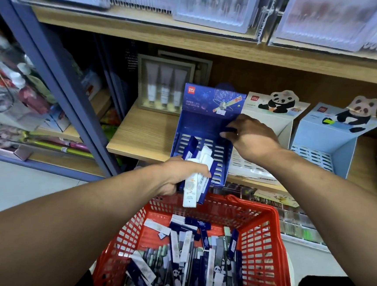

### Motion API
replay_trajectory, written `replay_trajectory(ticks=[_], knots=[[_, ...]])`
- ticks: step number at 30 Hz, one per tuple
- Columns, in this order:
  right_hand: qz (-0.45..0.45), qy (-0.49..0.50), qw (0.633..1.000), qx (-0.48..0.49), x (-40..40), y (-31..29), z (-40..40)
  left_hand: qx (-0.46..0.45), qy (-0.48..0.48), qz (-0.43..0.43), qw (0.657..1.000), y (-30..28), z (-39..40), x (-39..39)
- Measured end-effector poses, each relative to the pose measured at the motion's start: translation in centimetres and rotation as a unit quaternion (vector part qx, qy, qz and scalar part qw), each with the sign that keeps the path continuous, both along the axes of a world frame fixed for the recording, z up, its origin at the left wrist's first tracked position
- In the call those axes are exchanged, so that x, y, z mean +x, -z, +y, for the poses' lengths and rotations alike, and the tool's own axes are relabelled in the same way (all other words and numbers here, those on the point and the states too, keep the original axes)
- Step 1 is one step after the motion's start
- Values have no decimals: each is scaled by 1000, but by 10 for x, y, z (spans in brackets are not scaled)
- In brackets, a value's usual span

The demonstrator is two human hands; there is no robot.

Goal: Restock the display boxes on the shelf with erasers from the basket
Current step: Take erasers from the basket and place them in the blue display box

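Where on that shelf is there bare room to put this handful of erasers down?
Bare shelf lies between the framed tube set and the dark blue display box. Rightward it's crowded: white panda box and light blue panda box stand close together.

Single view, head-worn, wide-angle. Looks forward and steeply down from standing height, close to the wooden shelf (142, 136). Both forearms enter from the bottom corners, hands meeting mid-frame. Red basket (262, 247) fills the near bottom edge, seen almost from above. Dark blue display box (205, 123) sits centre; white panda box (276, 114) and pale blue panda box (334, 137) lie right of it. Upper shelf runs across the far top. Edges bow from lens distortion; left side blurred.
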State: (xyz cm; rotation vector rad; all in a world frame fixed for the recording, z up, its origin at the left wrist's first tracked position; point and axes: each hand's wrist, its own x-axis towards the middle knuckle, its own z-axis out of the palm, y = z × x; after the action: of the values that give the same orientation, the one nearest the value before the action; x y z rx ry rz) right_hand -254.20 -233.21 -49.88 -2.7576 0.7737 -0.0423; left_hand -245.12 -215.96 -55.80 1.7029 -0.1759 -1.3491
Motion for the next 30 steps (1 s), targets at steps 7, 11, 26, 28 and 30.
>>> replay_trajectory(ticks=[7,11,26,28,30], knots=[[-57,21,998,-29,-1,-2,0,-1,-13,6,1000,-6,1,-2],[-109,62,987,-101,-1,1,-1,-3,-15,10,1000,-8,2,-4],[-105,40,994,7,-6,-3,9,-12,-28,39,999,-20,7,-1],[-56,51,987,141,-11,-7,17,-40,-48,52,997,-24,8,-2],[-8,71,962,262,-18,-5,26,-68,-62,65,994,-28,8,-4]])
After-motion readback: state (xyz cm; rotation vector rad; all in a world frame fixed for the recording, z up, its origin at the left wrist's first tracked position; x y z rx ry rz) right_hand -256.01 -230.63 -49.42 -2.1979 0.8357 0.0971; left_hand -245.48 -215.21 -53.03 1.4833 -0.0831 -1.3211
